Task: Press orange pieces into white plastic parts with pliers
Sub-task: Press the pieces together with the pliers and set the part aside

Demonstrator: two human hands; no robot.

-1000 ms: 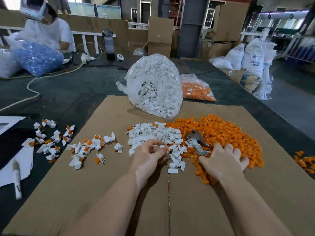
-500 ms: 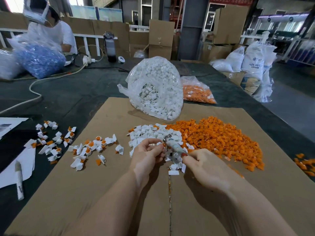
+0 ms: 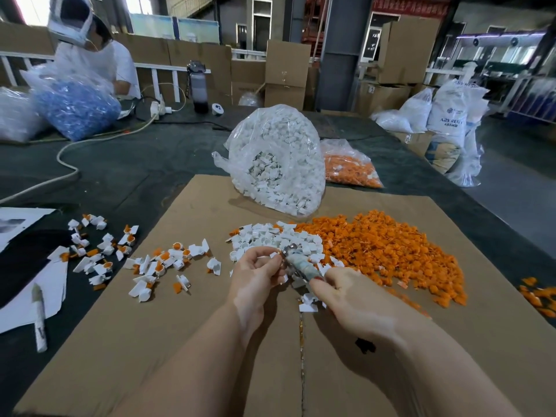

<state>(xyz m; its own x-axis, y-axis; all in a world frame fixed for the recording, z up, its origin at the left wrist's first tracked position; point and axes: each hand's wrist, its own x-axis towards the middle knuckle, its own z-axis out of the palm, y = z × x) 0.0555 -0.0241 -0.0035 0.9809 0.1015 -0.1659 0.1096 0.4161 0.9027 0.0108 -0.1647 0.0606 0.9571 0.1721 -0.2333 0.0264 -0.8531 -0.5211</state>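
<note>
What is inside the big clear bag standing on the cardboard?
The clear bag is packed with small white plastic parts, visible through the film. It leans over the back edge of the cardboard. Whatever sits deep in its middle or beneath it is covered.

Factory/warehouse floor, assembly bench. Evidence: stacked cardboard cartons (image 3: 287, 72) along back wall; white resin sacks (image 3: 449, 115) marked "ABS RESIN" on floor at right; bulk clear bags of white plastic parts (image 3: 276, 164), orange pieces (image 3: 350, 170), blue parts (image 3: 75, 106) on dark table (image 3: 120, 173); flattened cardboard sheet (image 3: 150, 341) as work mat; 2nd worker (image 3: 99, 61) at far end.
</note>
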